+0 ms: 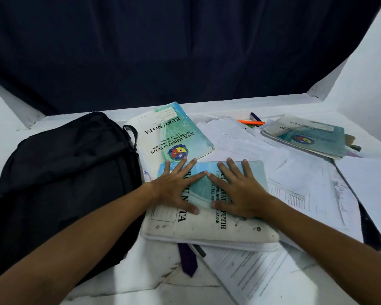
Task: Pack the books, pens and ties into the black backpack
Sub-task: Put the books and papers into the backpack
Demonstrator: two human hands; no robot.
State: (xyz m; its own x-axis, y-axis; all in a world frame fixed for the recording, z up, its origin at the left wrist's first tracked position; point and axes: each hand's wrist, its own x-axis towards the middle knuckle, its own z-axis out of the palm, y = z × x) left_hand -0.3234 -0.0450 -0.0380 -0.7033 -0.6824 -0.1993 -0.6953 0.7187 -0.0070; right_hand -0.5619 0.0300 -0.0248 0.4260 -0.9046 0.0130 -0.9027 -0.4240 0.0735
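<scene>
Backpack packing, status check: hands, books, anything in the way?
Left hand and right hand flat on nearest book. Black backpack beside it, opening not visible. Purple tie pinned under the book; loose papers around.

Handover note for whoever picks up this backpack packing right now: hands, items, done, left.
Left hand and right hand: both flat, fingers spread, pressing on the nearest notebook.
Black backpack lies to the left; whether it is zipped is unclear.
Second notebook sits behind the first, third notebook far right.
Orange pen lies at the back.
Purple tie pokes out from under the nearest notebook.
Loose papers lie around.
Done: nothing visibly packed.
Left: all books, pens, ties.
</scene>
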